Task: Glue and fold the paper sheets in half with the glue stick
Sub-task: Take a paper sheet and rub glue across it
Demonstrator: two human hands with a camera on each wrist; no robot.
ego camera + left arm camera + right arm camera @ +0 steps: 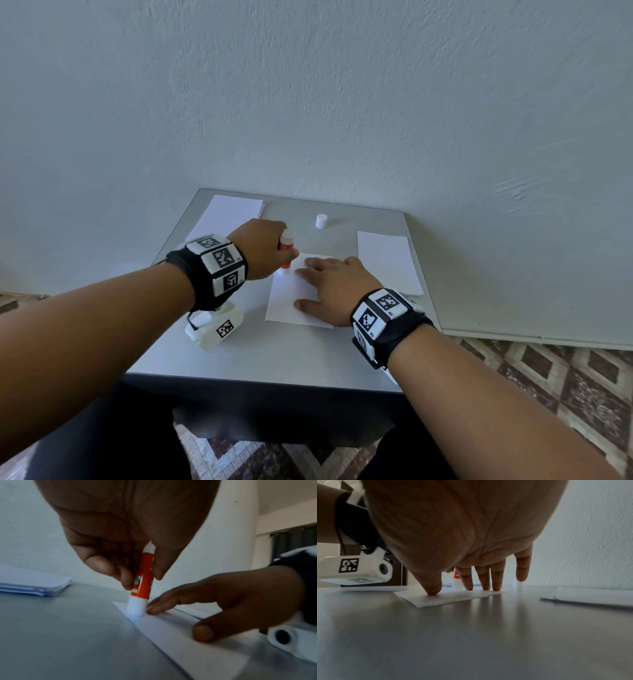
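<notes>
Paper sheets, left to right: a stack (228, 216) at the table's (274, 356) far-left corner, untouched. Left hand (262, 251) pinches the glue stick (143, 580) between thumb and fingers, stick near upright, uncapped white end down on the far-left corner of the middle sheet (291, 298). Right hand (334, 289) lies flat on that sheet, fingers straight and spread, thumb and three fingertips pressing it to the table; little finger raised. White cap (321, 221) stands alone near the far edge. Another paper pile (387, 260) lies right of the hands, apart from them.
</notes>
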